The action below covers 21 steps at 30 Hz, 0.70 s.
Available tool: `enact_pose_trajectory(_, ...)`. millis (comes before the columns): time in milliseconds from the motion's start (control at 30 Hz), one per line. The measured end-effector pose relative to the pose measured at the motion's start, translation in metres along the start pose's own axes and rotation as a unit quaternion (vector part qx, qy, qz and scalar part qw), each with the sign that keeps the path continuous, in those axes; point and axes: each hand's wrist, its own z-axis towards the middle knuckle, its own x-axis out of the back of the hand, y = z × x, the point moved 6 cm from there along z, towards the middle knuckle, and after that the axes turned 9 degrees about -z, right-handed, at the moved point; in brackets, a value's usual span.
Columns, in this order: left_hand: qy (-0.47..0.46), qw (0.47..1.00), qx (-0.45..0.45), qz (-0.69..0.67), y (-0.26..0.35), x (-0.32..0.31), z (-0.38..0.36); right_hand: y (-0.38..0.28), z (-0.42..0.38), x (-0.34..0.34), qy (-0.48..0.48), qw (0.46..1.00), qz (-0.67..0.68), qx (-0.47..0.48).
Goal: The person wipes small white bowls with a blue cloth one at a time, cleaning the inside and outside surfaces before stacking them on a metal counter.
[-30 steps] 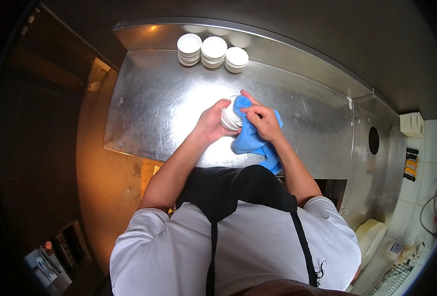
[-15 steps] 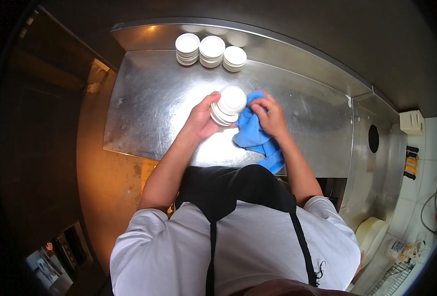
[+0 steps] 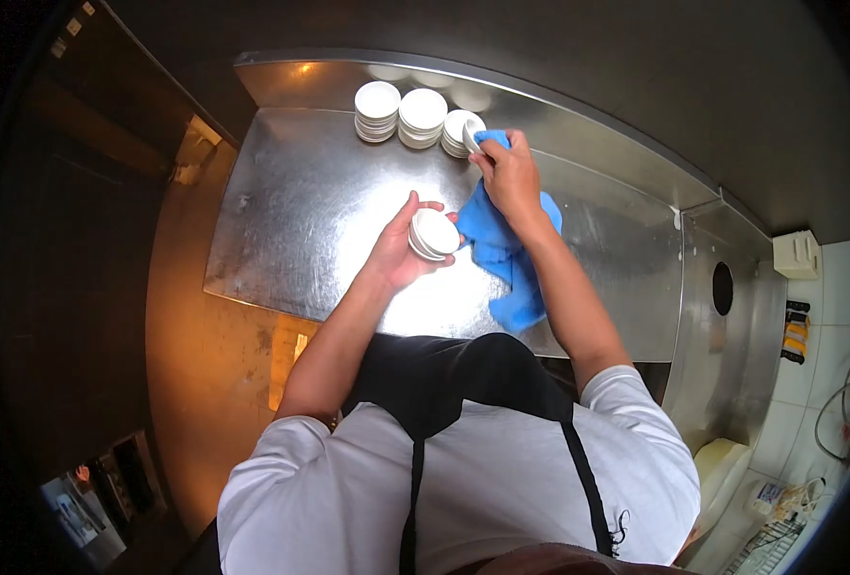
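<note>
A short pile of small white dishes [image 3: 434, 233] rests in my left hand [image 3: 398, 244], fingers curled around its sides, above the steel counter [image 3: 300, 201]. Farther forward, my right hand [image 3: 511, 177] pinches one small white dish [image 3: 472, 137], tilted on edge, together with a blue cloth [image 3: 501, 251] that hangs down toward me. That dish is right at the top of the right-hand stack [image 3: 454, 144]. Beside it stand the middle stack [image 3: 422, 117] and the left stack [image 3: 377, 110] of similar white dishes.
A raised steel backsplash [image 3: 578, 115] runs behind the stacks. To the right is a steel section with a dark round hole [image 3: 723, 287], and a white box [image 3: 796, 255] is on the wall beyond. Yellow-and-black items [image 3: 795, 333] hang below the box.
My right hand has moved forward from beside the pile to the right-hand stack, carrying a dish and the cloth. The pile in my left hand is shorter.
</note>
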Motion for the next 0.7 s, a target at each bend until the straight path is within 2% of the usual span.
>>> enact_pose_trajectory(167,-0.007,1.0,-0.024,0.01,0.004,-0.004,-0.011,0.01,0.025,-0.042,0.028,0.988,-0.116,0.098)
enact_pose_trajectory(267,-0.02,0.999,-0.034,0.005,0.011,-0.006,-0.02,0.014,0.024,-0.037,0.028,0.999,-0.037,-0.004)
enact_pose_trajectory(367,-0.049,0.997,-0.058,-0.018,0.02,-0.005,-0.027,0.034,0.021,-0.007,0.13,0.984,0.111,-0.041)
enact_pose_trajectory(400,-0.052,0.996,-0.066,-0.017,0.023,-0.003,-0.029,0.045,0.016,-0.003,0.105,0.945,0.284,-0.121)
enact_pose_trajectory(433,-0.053,0.996,-0.071,-0.016,0.025,-0.001,-0.031,0.052,0.004,-0.001,0.076,0.87,0.445,-0.201)
enact_pose_trajectory(467,-0.054,0.996,-0.068,-0.034,0.025,0.003,-0.029,0.059,-0.007,-0.004,0.047,0.76,0.587,-0.275)
enact_pose_trajectory(567,-0.064,0.995,-0.05,-0.066,0.023,0.014,-0.019,0.083,-0.046,-0.036,-0.164,0.773,0.533,-0.301)
enact_pose_trajectory(600,-0.076,0.994,-0.044,-0.064,0.022,0.015,-0.014,0.081,-0.053,-0.038,-0.15,0.767,0.541,-0.312)
enact_pose_trajectory(700,-0.1,0.994,-0.038,-0.026,0.019,0.007,0.0,0.043,-0.055,-0.012,-0.013,0.799,0.529,-0.285)
